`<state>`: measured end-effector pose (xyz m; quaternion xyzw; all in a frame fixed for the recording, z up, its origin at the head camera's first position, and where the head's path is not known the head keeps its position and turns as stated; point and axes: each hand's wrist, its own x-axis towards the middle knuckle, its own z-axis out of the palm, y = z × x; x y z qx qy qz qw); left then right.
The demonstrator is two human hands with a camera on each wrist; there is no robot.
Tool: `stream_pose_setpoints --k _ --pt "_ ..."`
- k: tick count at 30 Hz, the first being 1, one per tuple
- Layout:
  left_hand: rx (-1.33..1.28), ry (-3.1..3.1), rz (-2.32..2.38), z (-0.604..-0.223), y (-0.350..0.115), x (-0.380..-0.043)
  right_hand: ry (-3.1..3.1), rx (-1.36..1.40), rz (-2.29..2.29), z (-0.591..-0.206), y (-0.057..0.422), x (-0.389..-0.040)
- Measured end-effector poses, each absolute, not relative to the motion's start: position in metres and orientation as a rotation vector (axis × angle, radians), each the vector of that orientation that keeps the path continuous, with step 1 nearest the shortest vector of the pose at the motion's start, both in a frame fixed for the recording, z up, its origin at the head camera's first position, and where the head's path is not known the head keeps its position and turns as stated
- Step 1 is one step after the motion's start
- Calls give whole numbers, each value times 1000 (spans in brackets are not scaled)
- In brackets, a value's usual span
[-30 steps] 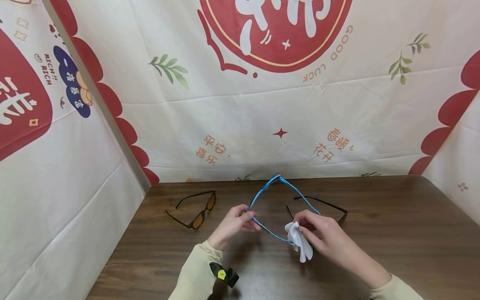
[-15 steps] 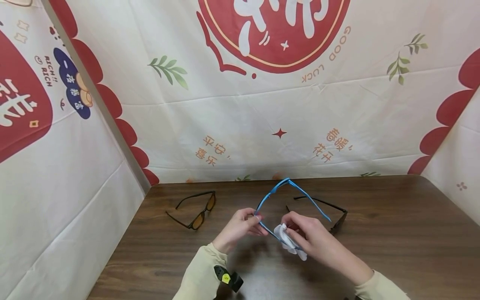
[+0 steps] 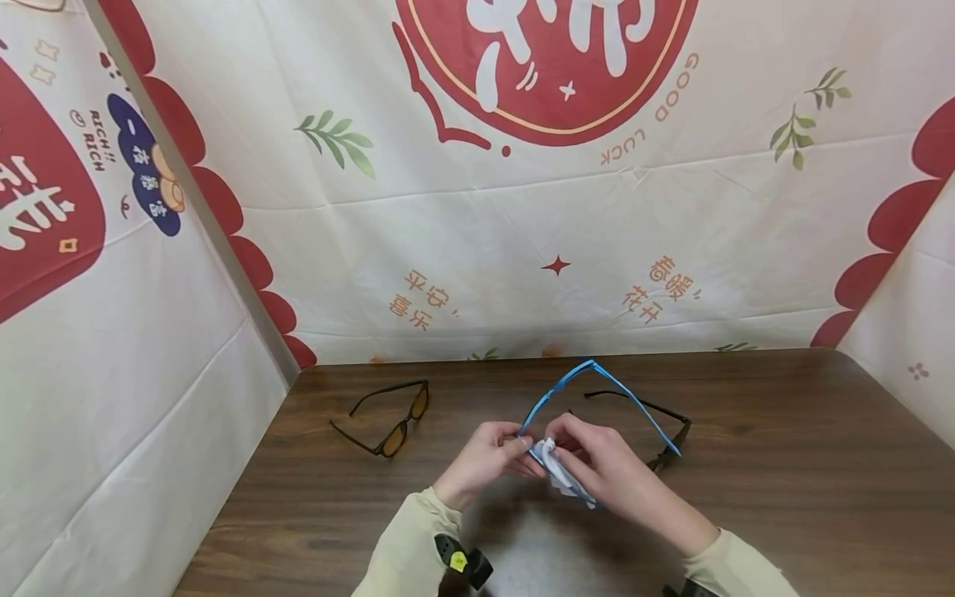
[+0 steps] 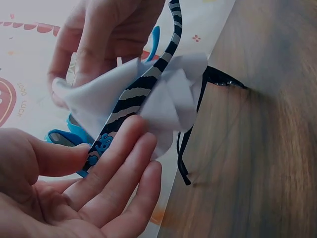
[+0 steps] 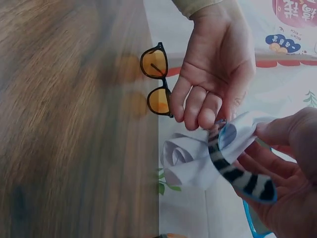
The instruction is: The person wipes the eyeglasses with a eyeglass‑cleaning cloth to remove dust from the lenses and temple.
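Observation:
Blue-framed glasses (image 3: 591,363) are held above the table. My left hand (image 3: 485,460) pinches them between thumb and fingers near one hinge, at the blue lettering on the temple in the left wrist view. That temple (image 4: 130,101) has black-and-white zebra stripes on its outer side. My right hand (image 3: 615,468) grips a white cloth (image 3: 558,473) folded around the striped temple, close to the left fingertips. In the right wrist view the striped tip (image 5: 247,182) sticks out past the cloth. The other temple is free and points toward the right.
Black glasses with orange lenses (image 3: 394,439) lie unfolded on the left of the wooden table (image 3: 298,514). Dark glasses (image 3: 677,435) lie behind my right hand, partly hidden. A printed fabric backdrop (image 3: 477,249) rises along the table's back edge.
My right hand has slid the cloth along the temple toward the left hand. The left hand and the blue glasses have shifted slightly right and down.

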<state>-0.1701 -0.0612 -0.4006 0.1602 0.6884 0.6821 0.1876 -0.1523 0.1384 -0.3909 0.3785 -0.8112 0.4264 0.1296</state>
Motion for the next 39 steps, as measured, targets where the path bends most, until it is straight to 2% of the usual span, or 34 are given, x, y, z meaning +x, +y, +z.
stream_pose_setpoints --k 10,19,39 --pt "542 1876 1910 -404 -56 -167 -2358 937 1310 -392 127 -152" --pt "491 1868 1939 -402 -52 -166 -2363 813 1339 -392 125 -151" --pt "409 2004 1971 -400 -65 -172 -2315 1171 1191 -400 153 -147"
